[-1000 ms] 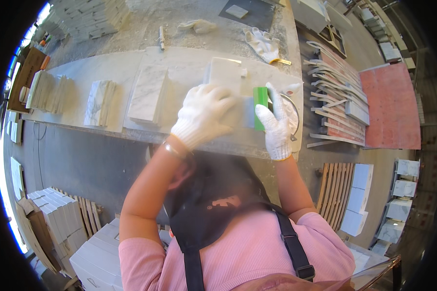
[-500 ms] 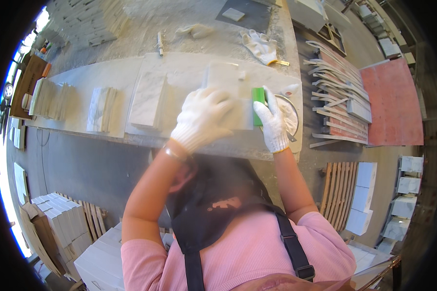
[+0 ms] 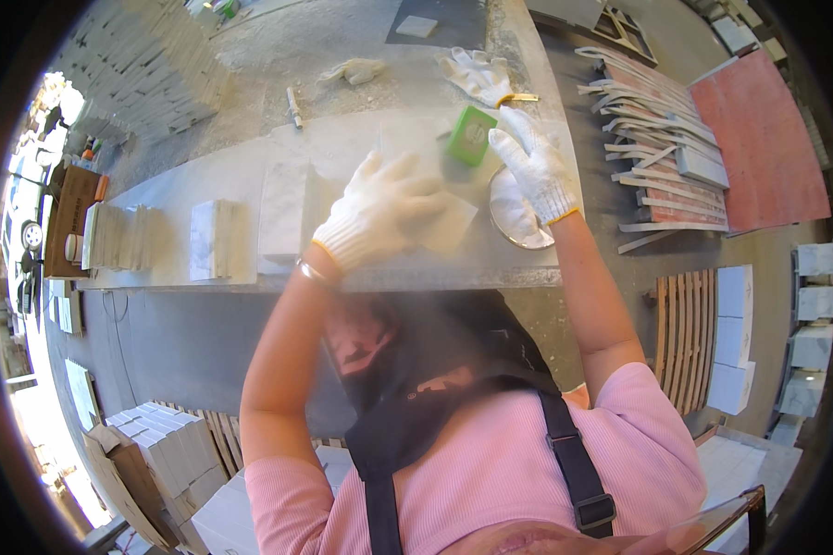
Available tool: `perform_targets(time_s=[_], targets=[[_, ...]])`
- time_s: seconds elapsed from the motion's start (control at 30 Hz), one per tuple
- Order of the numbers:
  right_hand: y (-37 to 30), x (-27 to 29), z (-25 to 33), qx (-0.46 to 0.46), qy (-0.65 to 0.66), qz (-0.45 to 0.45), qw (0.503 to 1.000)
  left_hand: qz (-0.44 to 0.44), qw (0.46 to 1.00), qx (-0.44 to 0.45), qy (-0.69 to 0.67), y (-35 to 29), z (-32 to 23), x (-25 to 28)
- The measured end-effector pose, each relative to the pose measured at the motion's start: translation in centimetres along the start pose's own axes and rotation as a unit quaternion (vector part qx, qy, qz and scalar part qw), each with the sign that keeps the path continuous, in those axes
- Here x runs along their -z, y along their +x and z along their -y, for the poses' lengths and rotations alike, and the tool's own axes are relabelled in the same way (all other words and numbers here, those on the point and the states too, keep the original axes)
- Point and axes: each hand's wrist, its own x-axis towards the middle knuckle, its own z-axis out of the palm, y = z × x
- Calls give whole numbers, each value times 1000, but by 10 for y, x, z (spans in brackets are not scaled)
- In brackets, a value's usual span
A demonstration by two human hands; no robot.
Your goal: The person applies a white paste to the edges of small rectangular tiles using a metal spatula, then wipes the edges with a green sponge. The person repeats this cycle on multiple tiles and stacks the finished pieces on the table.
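My left hand [image 3: 379,208], in a white knit glove, is over a small pale tile [image 3: 455,220] that shows past its fingers at a slant. The fingers look spread and are blurred; whether they press on the tile is hard to see. My gloved right hand [image 3: 534,159] is open, fingers stretched towards the far left, above a round dish of white powder [image 3: 514,208]. A green block [image 3: 472,136] lies tilted just left of its fingertips and appears apart from them. A stack of marbled slabs [image 3: 285,208] stands left of my left hand.
On the dusty table are another white glove [image 3: 477,76], a crumpled pale glove [image 3: 354,70], a white stick-like object [image 3: 293,107] and upright tiles [image 3: 211,239]. Pale strips [image 3: 657,139] cover a red board on the right. Stacked boxes [image 3: 162,444] stand at the lower left.
My right hand has let go of the green block, which now lies turned and farther away. The pale tile under my left hand has turned to a slant. The whole view has shifted slightly.
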Motion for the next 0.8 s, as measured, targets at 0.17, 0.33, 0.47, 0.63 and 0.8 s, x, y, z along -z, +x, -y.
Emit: perform_targets(time_s=[0.17,0.33,0.47,0.63,0.8], targets=[[-60,66,-4,70,-296,-22,952,-2,996,-85,10,-2,6,0],[-96,90,4,-58,-350,33,934,-96,989,47,-102,-13,18,-8],[-105,89,4,-103,-385,58,915,-146,974,170,-28,-1,10,-39],[-105,85,-6,-111,-324,88,935,-175,971,159,33,11,11,-61],[-107,93,-15,-89,-331,72,937,-191,972,139,22,8,16,-65]])
